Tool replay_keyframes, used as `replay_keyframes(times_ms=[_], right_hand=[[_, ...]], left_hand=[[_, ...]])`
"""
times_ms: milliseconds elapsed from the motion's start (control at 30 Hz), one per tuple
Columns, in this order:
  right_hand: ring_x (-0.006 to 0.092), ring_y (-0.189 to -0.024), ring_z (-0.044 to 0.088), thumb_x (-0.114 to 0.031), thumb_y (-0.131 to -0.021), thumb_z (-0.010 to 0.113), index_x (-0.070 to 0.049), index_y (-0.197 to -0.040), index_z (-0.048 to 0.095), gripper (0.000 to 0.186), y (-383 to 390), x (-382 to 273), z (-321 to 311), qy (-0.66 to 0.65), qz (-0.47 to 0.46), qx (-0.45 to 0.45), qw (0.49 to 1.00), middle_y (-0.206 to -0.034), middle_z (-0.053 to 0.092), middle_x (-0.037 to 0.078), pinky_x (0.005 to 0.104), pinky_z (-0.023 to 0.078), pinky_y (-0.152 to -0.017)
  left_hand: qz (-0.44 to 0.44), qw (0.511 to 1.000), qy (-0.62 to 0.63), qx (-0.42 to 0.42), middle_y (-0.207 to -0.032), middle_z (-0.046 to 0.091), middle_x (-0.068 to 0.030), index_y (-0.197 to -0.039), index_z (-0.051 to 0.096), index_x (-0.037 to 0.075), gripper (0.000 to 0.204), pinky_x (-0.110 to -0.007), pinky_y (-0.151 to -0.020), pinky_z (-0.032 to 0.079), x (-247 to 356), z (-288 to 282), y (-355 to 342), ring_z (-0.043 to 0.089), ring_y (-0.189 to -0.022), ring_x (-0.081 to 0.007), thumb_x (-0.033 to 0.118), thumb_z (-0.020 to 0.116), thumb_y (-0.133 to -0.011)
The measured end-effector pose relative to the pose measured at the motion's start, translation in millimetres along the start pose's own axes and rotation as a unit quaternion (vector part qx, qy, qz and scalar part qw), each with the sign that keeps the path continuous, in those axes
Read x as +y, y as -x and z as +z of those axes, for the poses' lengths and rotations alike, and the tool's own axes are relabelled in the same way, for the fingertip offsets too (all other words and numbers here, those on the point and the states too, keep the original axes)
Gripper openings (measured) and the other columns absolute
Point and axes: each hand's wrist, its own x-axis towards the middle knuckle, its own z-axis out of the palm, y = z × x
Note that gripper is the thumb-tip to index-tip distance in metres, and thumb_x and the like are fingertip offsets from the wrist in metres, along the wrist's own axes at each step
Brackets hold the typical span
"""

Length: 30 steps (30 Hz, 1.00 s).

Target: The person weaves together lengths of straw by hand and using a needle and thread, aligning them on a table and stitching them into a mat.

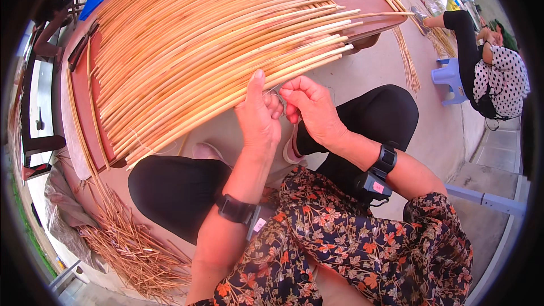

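Observation:
A mat of many straight tan reed stalks (221, 39) lies side by side across a reddish table, its near edge sticking out over my knees. My left hand (260, 116) grips this near edge, thumb on top of the outermost stalks and fingers curled below. Just to its right, my right hand (314, 107) is closed in a pinch on a thin pale thread (276, 86) at the mat's edge. Both hands almost touch. Another loose loop of thread (148, 148) hangs at the mat's left end. The underside of the mat is hidden.
The reddish table (371, 22) shows past the stalk ends. A heap of broken stalks (139, 252) covers the floor at lower left. Long loose stalks (405, 59) lie at right, near a lilac stool (449, 81) and another person in a dotted top (501, 79). Dark pliers-like tool (79, 48) rests at the table's left.

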Motion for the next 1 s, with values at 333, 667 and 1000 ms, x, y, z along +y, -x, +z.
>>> replay_keyframes(times_ms=[333,667,1000], right_hand=[[0.0064,-0.059,0.051,-0.011,-0.096,0.056,-0.003,-0.093,0.059,0.009,-5.7,11.4,-9.0,0.028,-0.024,-0.014,0.999,-0.070,0.056,0.000,0.0217,0.043,-0.054],[0.0061,-0.060,0.052,-0.011,-0.096,0.054,-0.003,-0.094,0.059,0.010,-5.9,13.0,-4.3,0.052,-0.033,-0.016,0.998,-0.072,0.057,0.000,0.0217,0.044,-0.055],[0.0060,-0.060,0.052,-0.010,-0.096,0.054,-0.002,-0.093,0.057,0.009,-4.4,9.7,-3.9,0.038,-0.044,-0.009,0.998,-0.072,0.057,0.000,0.0220,0.045,-0.055]], left_hand=[[-0.004,1.000,-0.015,0.010,-0.051,0.028,0.0079,-0.098,0.056,0.011,0.016,-0.024,-0.039,0.021,-5.9,1.7,-2.7,0.025,-0.040,-0.0050,0.023,0.064,-0.091],[-0.032,0.999,0.013,0.026,-0.049,0.025,0.0073,-0.081,0.050,0.015,0.020,-0.026,-0.038,0.020,-2.3,-1.9,-8.0,0.023,-0.039,-0.0068,0.024,0.064,-0.090],[-0.051,0.997,0.010,0.050,-0.049,0.024,0.0069,-0.085,0.052,0.014,0.020,-0.026,-0.038,0.020,-0.5,2.0,-8.4,0.023,-0.039,-0.0073,0.026,0.068,-0.088]])
